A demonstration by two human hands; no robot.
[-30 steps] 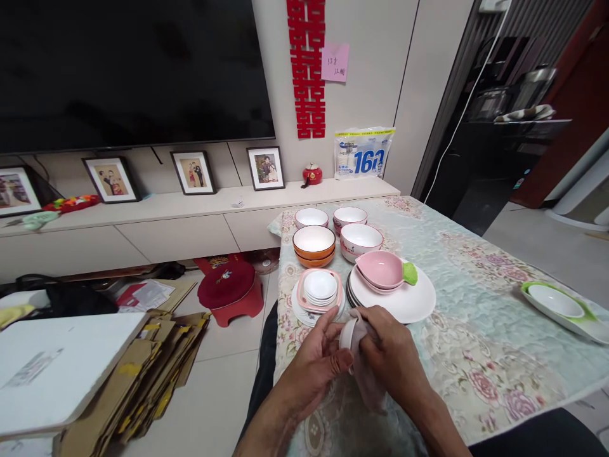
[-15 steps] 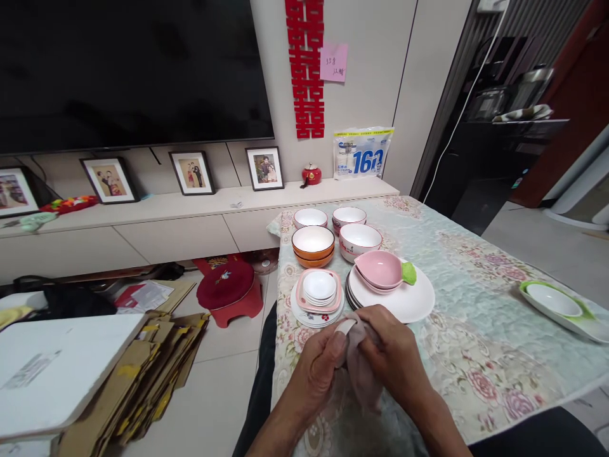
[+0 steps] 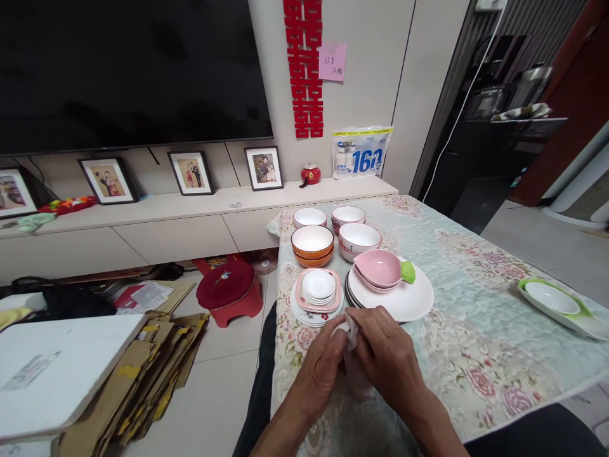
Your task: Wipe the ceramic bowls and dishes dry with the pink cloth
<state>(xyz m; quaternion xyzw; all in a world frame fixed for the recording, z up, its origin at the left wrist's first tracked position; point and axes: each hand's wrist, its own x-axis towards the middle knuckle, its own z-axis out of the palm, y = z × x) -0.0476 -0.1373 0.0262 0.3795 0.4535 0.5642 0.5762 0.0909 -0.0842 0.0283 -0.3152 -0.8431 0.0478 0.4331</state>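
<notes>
My left hand is closed round a small white, smooth-looking piece, mostly covered by fingers and cloth, so its kind is unclear. A pale greyish cloth is bunched in my right hand, pressed against that piece, and hangs below the fingers. Just beyond my hands, small white dishes sit on pink square dishes and round flower-patterned plates. To their right, pink leaf-shaped bowls rest on a large white plate.
Orange bowls and white bowls with red rims stand farther back on the flowered tablecloth. A green-edged dish lies at the right edge. Left on the floor are a red stool and flattened cardboard.
Both hands stay together over the table's near side. My right hand has turned and closed in toward the left, and the cloth covers more of the white piece and hangs less far.
</notes>
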